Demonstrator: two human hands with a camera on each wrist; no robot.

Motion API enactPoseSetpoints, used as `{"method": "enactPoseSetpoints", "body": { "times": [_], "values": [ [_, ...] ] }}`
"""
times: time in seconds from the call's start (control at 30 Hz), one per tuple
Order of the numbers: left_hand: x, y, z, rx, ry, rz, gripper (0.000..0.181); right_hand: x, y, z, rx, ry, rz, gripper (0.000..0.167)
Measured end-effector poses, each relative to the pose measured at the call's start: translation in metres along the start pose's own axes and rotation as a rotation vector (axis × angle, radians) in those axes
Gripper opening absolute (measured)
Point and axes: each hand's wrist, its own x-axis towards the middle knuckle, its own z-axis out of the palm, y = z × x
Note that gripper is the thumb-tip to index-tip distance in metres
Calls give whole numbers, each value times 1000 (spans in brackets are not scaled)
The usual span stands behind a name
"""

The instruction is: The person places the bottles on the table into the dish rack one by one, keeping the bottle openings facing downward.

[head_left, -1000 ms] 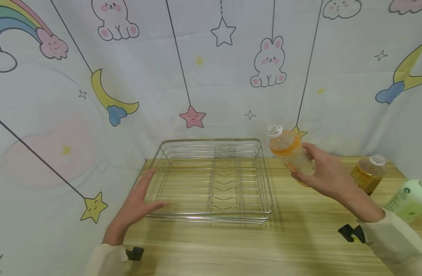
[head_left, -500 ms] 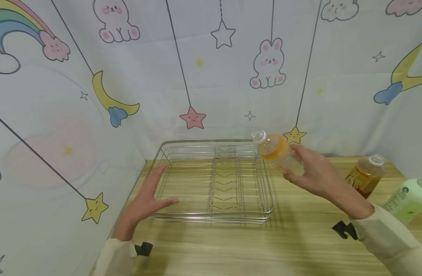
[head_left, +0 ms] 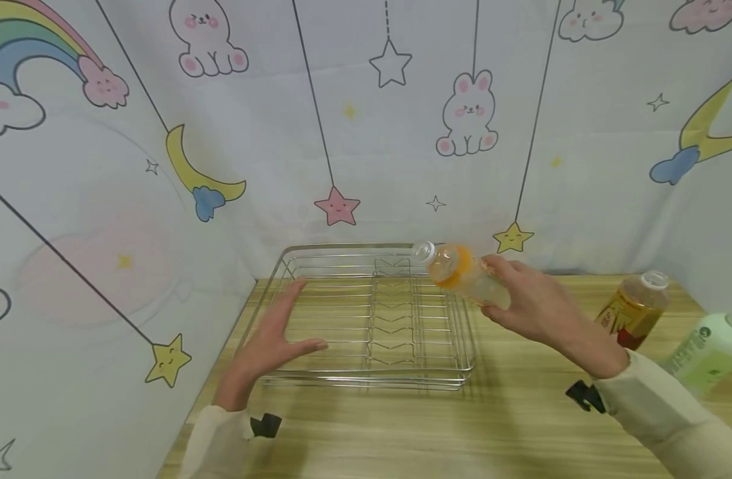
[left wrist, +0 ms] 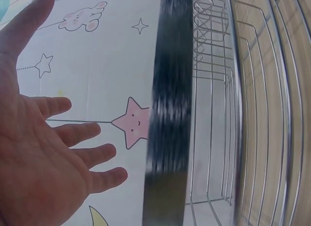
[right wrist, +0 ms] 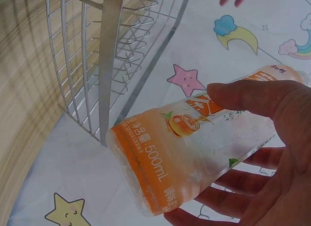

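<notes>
My right hand (head_left: 536,303) grips a clear bottle with an orange label (head_left: 458,269), tilted with its white cap toward the left, over the right rear part of the wire rack (head_left: 366,374). In the right wrist view, the thumb and fingers of my right hand (right wrist: 272,163) wrap round the bottle (right wrist: 180,148). My left hand (head_left: 270,342) hovers over the rack's left side with thumb and fingers spread, holding nothing. The left wrist view shows that hand (left wrist: 43,153) with fingers extended, beside the rack (left wrist: 238,114).
A bottle of brown liquid (head_left: 635,306) stands on the wooden table (head_left: 366,439) at the right, with a pale green bottle (head_left: 709,352) nearer the right edge. A patterned white cloth (head_left: 389,146) hangs behind and at the sides.
My right hand has carried the bottle left, from beside the rack to over its right part, and the bottle leans further. My left hand has shifted right over the rack.
</notes>
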Motion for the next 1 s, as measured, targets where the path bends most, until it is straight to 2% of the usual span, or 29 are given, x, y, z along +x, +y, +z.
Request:
{"method": "enactPoseSetpoints", "body": {
  "times": [0.4,0.7,1.0],
  "values": [
    [7,10,8,-28,-17,7,109,4,-8,5,-76,-40,-29,65],
    [15,20,9,-32,16,87,111,9,-17,8,-138,-76,-44,65],
    [22,27,13,-62,11,137,111,12,-21,12,-178,-68,-82,63]
  ]
}}
